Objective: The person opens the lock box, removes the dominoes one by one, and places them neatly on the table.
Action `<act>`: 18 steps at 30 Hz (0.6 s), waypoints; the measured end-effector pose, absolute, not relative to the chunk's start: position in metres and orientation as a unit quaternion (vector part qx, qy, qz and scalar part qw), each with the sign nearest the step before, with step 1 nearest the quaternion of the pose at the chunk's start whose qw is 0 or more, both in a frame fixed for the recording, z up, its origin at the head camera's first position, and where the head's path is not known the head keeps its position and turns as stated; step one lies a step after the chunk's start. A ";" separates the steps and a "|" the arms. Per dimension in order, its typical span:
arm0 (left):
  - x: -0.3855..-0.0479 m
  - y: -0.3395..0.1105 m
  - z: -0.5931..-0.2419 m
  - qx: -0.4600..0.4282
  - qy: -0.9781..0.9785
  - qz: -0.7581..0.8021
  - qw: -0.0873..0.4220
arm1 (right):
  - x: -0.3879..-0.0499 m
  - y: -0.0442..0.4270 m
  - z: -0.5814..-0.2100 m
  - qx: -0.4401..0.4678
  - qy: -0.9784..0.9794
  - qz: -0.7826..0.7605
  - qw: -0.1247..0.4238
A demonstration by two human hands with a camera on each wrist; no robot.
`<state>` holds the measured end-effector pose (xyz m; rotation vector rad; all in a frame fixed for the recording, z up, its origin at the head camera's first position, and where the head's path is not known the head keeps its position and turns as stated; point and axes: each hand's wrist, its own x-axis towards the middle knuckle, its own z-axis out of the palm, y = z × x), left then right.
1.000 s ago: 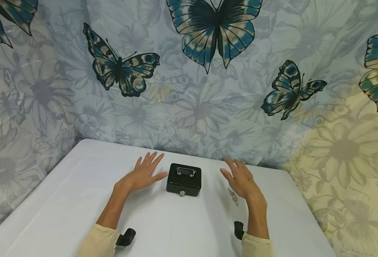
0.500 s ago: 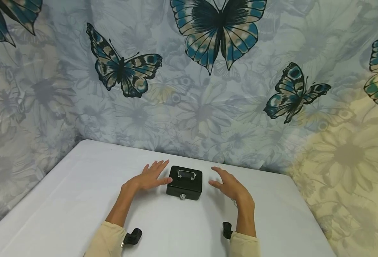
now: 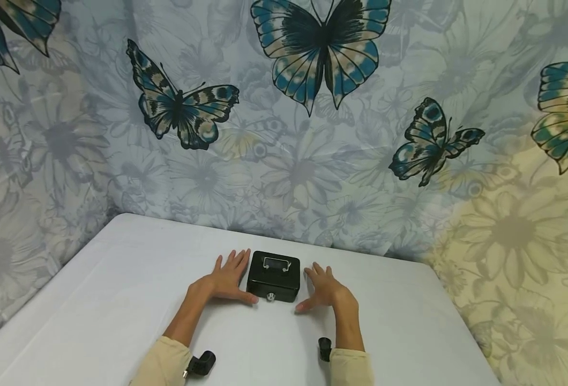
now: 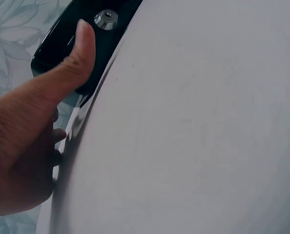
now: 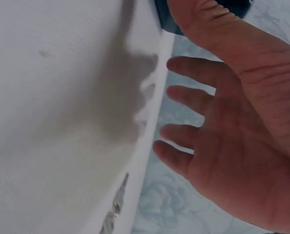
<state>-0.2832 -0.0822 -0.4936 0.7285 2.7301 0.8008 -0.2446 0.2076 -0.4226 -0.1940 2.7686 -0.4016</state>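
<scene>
A small black cash box (image 3: 273, 282) sits on the white table, its wire carry handle (image 3: 276, 263) folded on the lid and a silver lock (image 3: 270, 296) on its front. My left hand (image 3: 227, 280) lies along the box's left side with fingers extended. Its thumb reaches toward the front left corner; the left wrist view shows it in front of the box (image 4: 93, 53), contact unclear. At the right side is my right hand (image 3: 326, 289), fingers spread and a small gap from the box. Neither hand grips anything.
A small silvery item (image 5: 114, 207) lies on the table in the right wrist view; my right arm hides it in the head view. The white table (image 3: 134, 279) meets a butterfly-patterned wall covering (image 3: 303, 161) at the back. A black wrist device (image 3: 202, 363) sits at each sleeve.
Both hands have come inward and down beside the cash box. The right hand moved left the most, and its arm now covers the silvery item. The box stays put on the table.
</scene>
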 end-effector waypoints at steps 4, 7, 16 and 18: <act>-0.280 -0.077 -0.497 0.241 0.932 0.257 0.083 | -0.247 0.200 -0.430 -0.087 0.975 -0.119 0.166; -0.276 -0.074 -0.496 0.238 0.937 0.245 0.071 | -0.249 0.194 -0.434 -0.105 0.976 -0.098 0.165; -0.273 -0.059 -0.494 0.219 0.948 0.229 0.017 | -0.257 0.188 -0.441 -0.097 0.980 -0.096 0.146; -0.271 -0.056 -0.495 0.210 0.953 0.216 0.021 | -0.257 0.187 -0.442 -0.097 0.979 -0.093 0.153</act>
